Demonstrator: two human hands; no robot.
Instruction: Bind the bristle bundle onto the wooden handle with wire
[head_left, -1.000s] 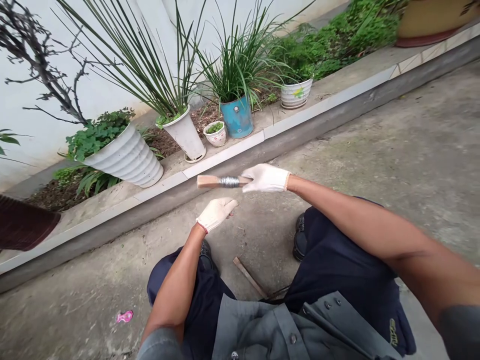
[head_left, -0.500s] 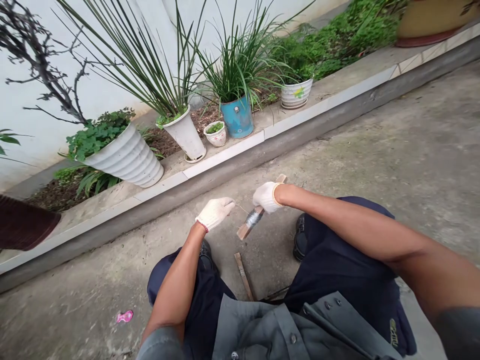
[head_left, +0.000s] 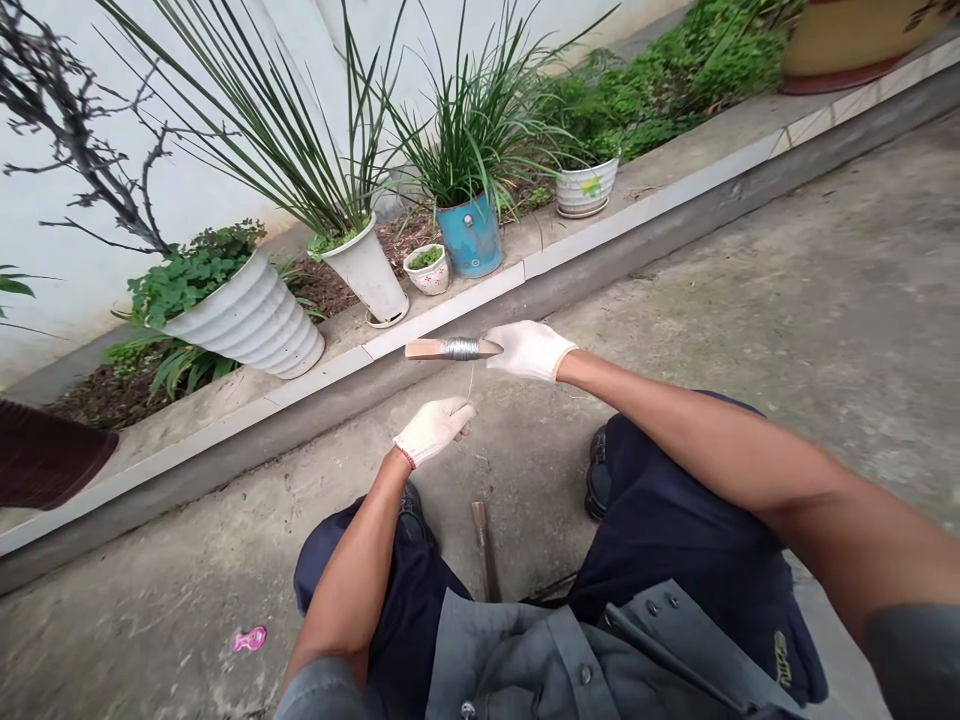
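My right hand (head_left: 529, 350), in a white knitted glove, grips one end of a wooden stick (head_left: 421, 349). Silvery wire (head_left: 460, 348) is wound in many turns around the stick, which lies nearly level in front of the kerb. From the winding a thin strand (head_left: 472, 382) runs down to my left hand (head_left: 435, 428), gloved as well. The left fingers are pinched closed on that strand, a little below the stick. Between my feet a second wooden stick (head_left: 481, 520) rests on the concrete, its near end hidden by my shirt.
A tiled kerb (head_left: 450, 322) crosses the view, with a white ribbed pot (head_left: 255, 318), a tall white pot (head_left: 371, 275), a blue bucket planter (head_left: 471, 240) and other pots on it. A pink object (head_left: 250, 638) lies on the concrete floor (head_left: 187, 560) at the lower left.
The wound stick has swung from slanting down-left to nearly level and moved up, with my right hand lifting slightly. My left hand stays almost in place, still pinching the strand.
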